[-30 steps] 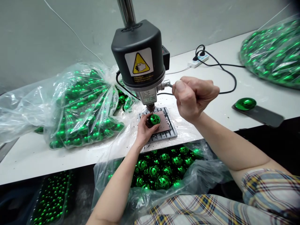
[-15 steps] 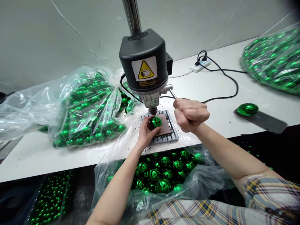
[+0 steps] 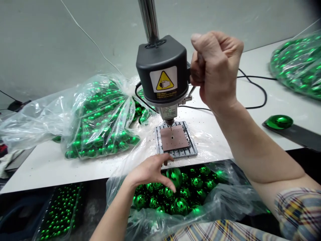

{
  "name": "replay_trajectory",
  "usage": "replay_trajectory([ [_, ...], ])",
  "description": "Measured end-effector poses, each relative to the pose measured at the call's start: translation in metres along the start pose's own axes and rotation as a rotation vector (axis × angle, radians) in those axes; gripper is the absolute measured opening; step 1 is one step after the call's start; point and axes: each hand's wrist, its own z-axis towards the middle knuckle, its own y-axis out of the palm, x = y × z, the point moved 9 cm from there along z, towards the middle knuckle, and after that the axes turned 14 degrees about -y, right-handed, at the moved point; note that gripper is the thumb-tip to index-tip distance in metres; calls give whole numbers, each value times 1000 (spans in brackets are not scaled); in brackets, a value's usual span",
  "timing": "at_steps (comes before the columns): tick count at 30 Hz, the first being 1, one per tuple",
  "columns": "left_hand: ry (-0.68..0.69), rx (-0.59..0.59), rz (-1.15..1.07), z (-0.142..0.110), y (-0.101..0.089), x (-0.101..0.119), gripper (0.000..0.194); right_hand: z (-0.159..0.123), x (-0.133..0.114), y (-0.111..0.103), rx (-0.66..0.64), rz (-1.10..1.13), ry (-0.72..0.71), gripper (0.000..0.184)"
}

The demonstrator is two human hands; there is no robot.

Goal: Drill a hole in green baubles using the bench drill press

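Note:
My left hand (image 3: 152, 172) is open, thumb and fingers apart, above a bag of shiny green balls below the table's front edge. Just off its fingertips is one green ball (image 3: 174, 176), slightly blurred and apart from the hand. My right hand (image 3: 217, 63) is raised and wrapped around the feed lever (image 3: 192, 91) of a small drill press (image 3: 162, 70); the lever's grip is mostly hidden. Under the chuck (image 3: 170, 122), the drill bit points down at a brown board (image 3: 174, 142) with a small hole. That board lies on the slotted metal base (image 3: 192, 147), with dark crumbs around it.
A clear plastic bag of green balls (image 3: 100, 124) lies left of the drill press, another bag (image 3: 298, 67) at the far right. Near the right front edge, a green piece (image 3: 279, 122) rests on a dark flat bar (image 3: 304, 137). A black cable (image 3: 263, 97) crosses behind.
My right hand has risen with the lever. My left hand has come down and toward me from the base, letting go of the green ball it held under the drill. The board is now bare.

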Motion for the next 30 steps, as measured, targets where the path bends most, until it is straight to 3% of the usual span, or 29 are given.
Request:
replay_trajectory([
  [1,-9,-11,25,-4,-10,-2,50,-2,-2,-1,21,-2,-2,55],
  [2,-33,83,11,-2,-31,-7,41,-4,-3,-2,41,-5,0,55],
  [4,-113,483,-48,9,-94,-24,27,-7,-6,-2,59,-13,11,54],
  [5,-162,735,-40,13,-126,-34,26,-7,-6,-1,58,-15,16,53],
  [6,-217,910,16,21,-150,-42,27,-7,-7,-1,57,-18,17,52],
  [7,-282,991,67,35,-165,-51,29,-7,-7,-1,52,-20,15,52],
  [9,-360,920,147,74,-178,-66,33,-7,-7,-1,48,-28,13,53],
  [11,-372,809,167,102,-180,-77,33,-7,-5,-2,38,-43,25,54],
  [13,-362,774,164,110,-179,-82,30,-6,-2,-3,27,-53,41,52],
  [16,-269,886,29,92,-182,-79,32,-5,1,-4,11,-50,29,53],
  [19,8,1003,-455,54,-184,-69,41,-4,0,-3,12,-40,-24,57],
  [21,143,907,-780,40,-174,-62,46,-3,-3,-4,40,-13,-51,58],
  [23,176,730,-986,35,-155,-52,48,-4,-4,-4,66,15,-55,59],
  [26,123,510,-1133,33,-122,-41,50,-4,-6,-2,49,16,-48,61],
  [30,24,347,-1250,36,-86,-41,49,-3,-4,-2,7,7,-49,60],
])
